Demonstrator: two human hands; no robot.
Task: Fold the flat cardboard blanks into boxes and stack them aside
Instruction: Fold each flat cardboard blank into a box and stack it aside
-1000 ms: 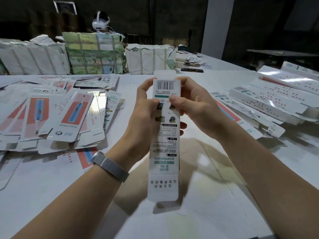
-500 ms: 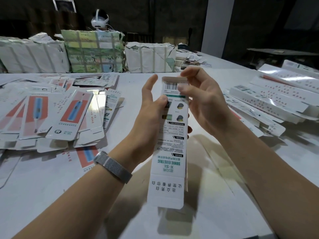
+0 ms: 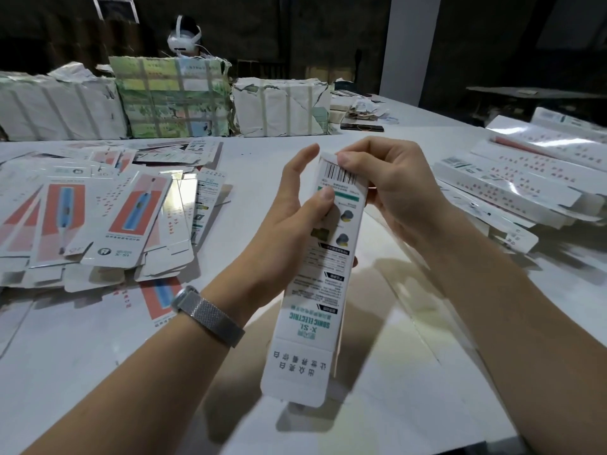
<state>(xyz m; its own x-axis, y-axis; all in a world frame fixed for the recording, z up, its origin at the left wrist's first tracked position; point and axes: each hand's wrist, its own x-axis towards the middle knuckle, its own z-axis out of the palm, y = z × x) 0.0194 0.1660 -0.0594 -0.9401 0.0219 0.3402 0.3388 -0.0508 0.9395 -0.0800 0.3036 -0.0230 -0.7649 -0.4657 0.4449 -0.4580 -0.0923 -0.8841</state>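
A long white toothbrush box (image 3: 320,280) with a barcode and green print stands tilted above the table, its lower flap hanging open. My left hand (image 3: 289,221) grips its upper part, thumb on the printed face, index finger raised free. My right hand (image 3: 391,188) curls over the box's top end, fingertips pressing the top flap down by the barcode. A spread heap of flat blanks (image 3: 98,211) with red and blue print lies on the left. Folded boxes (image 3: 519,178) are stacked at the right.
The white table (image 3: 98,356) runs to a near edge at bottom right. Wrapped paper bundles (image 3: 170,100) line the back. Behind them sits another person wearing a white headset (image 3: 184,36). A white pillar (image 3: 410,47) stands at the back right.
The box has tilted so its top leans right. My right hand has come down over the top end and bent the top flap in; my left thumb has slid up the face.
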